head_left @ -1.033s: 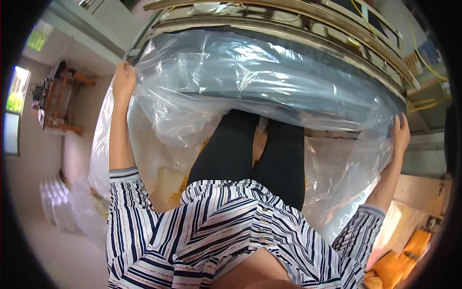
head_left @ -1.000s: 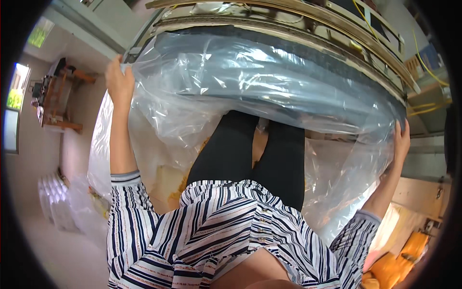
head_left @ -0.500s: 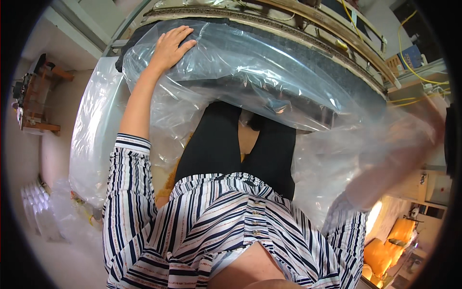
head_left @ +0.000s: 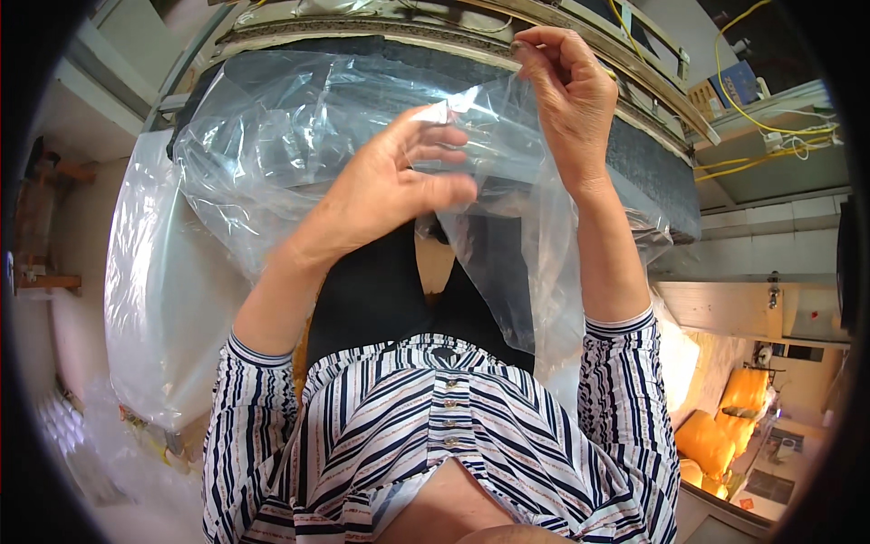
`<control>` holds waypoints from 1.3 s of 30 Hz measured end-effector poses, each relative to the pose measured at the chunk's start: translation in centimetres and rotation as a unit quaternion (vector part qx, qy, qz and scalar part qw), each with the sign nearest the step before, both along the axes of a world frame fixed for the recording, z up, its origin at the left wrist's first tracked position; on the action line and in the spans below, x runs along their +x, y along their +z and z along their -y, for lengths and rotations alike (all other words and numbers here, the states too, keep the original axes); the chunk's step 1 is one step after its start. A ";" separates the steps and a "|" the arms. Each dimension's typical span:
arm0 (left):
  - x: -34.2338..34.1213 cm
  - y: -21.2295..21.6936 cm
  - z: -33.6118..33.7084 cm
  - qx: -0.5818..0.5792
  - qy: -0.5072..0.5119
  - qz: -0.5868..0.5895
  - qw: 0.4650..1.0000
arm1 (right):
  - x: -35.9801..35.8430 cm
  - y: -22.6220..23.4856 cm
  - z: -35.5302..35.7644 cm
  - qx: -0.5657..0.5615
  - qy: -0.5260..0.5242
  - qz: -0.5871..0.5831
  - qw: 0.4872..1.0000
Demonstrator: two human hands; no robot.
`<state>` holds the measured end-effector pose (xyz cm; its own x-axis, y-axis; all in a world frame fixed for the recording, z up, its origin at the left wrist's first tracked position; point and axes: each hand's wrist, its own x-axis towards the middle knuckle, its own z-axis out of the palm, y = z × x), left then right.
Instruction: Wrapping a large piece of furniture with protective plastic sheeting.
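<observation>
Obs.: you hold a clear plastic bag (head_left: 299, 127) up in front of you, its film spread from about 9 o'clock across to 2 o'clock of the view, draped over the dark curved edge of the work surface (head_left: 648, 172) beyond. Your left hand (head_left: 394, 186) sits near centre, fingers curled loosely against the film at 12 o'clock of your chest, thumb and fingers partly closed on a fold. Your right hand (head_left: 566, 86) is higher, toward 1 o'clock, pinching the bag's top edge between thumb and fingertips. Risk: the film is thin and slack between the two grips; pulling them apart unevenly could stretch or tear it at the pinch. The right pinch looks small, so the edge may slip free. Loose film hanging toward 5 o'clock over your striped shirt (head_left: 435, 435) could snag on the buttons. Yellow cables (head_left: 752, 118) at 2 o'clock lie well apart, low concern
</observation>
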<state>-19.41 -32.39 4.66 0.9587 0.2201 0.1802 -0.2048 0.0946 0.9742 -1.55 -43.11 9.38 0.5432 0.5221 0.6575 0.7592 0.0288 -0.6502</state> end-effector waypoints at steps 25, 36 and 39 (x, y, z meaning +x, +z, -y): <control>1.3 -4.7 -14.6 0.314 0.372 -0.073 0.870 | -3.2 0.6 10.3 -0.309 0.550 -0.374 0.680; 4.3 -7.4 -15.8 0.484 0.403 -0.054 0.775 | -4.7 -7.3 19.6 -0.294 0.125 -0.567 0.760; 4.4 -7.8 -16.0 0.492 0.441 -0.061 0.748 | -4.6 -8.9 22.1 -0.298 0.099 -0.550 0.774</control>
<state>-15.00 -16.40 -3.12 0.5415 0.5948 0.5941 0.3308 -0.8005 0.4998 -6.17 -65.20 0.52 0.4741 0.6994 -0.5348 -0.2442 -0.4792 -0.8431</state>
